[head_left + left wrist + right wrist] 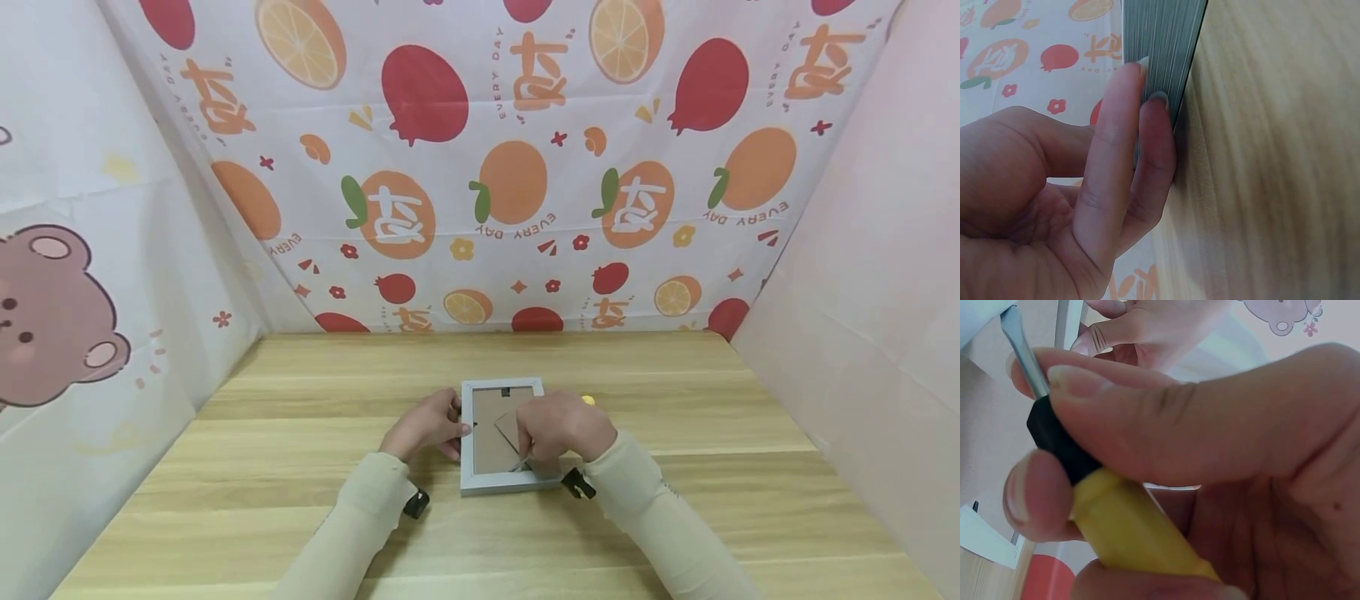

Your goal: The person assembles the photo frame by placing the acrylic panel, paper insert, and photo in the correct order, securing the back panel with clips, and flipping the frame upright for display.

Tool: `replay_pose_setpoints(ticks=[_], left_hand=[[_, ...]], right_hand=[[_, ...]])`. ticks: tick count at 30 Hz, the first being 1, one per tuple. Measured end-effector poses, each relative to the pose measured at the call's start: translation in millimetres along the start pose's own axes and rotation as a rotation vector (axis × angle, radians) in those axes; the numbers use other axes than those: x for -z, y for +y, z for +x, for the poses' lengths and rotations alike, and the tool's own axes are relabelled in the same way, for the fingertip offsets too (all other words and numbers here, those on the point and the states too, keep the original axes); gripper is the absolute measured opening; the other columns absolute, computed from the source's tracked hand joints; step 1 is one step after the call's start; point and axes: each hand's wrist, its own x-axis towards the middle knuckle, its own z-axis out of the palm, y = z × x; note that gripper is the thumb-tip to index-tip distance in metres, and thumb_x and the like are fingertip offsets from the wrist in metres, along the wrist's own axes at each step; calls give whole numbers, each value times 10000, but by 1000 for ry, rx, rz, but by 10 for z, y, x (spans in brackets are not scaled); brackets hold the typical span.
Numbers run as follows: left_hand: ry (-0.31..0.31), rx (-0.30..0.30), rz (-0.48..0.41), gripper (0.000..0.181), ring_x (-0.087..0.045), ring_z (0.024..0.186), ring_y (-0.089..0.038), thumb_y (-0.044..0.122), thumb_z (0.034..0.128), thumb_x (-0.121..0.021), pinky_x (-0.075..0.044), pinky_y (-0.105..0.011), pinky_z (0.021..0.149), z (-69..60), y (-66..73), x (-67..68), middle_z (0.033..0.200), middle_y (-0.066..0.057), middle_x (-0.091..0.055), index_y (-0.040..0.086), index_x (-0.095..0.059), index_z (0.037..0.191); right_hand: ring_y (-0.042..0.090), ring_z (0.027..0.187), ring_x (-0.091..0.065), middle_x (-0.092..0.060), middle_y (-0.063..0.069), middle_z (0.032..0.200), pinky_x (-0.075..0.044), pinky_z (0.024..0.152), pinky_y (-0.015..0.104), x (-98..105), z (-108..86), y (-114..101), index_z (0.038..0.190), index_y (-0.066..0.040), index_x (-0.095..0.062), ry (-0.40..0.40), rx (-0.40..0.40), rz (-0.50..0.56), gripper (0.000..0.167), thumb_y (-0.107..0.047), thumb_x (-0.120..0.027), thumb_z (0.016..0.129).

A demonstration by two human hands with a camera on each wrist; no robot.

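A picture frame with a pale rim lies back side up on the table, its brown backboard showing, with a small black hanger near the far edge. My left hand holds the frame's left side, thumb at the rim, other fingertips against the side wall. In my right hand is a flat-blade screwdriver with a yellow handle and black collar, pinched between thumb and fingers. Its metal tip is at the inner edge of the near rim; whether it touches is unclear. The right hand hides part of the backboard.
The wooden table extends around the frame on all sides. A fruit-printed cloth hangs at the back, with pale cloth walls at left and right. A brown stand flap lies on the backboard, partly under the right hand.
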Motion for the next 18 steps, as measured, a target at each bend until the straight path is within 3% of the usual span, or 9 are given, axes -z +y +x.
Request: replay_pose_setpoints(ticks=[10,18], left_hand=[[7,-8,4,247,-691,682,-247,-3,982,-658,-658,-310,585,-10,5,2,969,-187,-678,-40,-516,1181],[5,-3,15,243,-694,681,-240,5,983,-661,-660,-314,591,-28,-5,13,972,-182,-681,-35,-522,1179]], right_hand=[[62,587,-388,-800,-105,910,-216,473,209,2,-3,4,823,-205,-853,1,5,4,281,40,-718,844],[63,572,-373,-785,-104,830,-193,467,215,1,-2,-9,813,-194,-852,21,36,10,280,42,-706,851]])
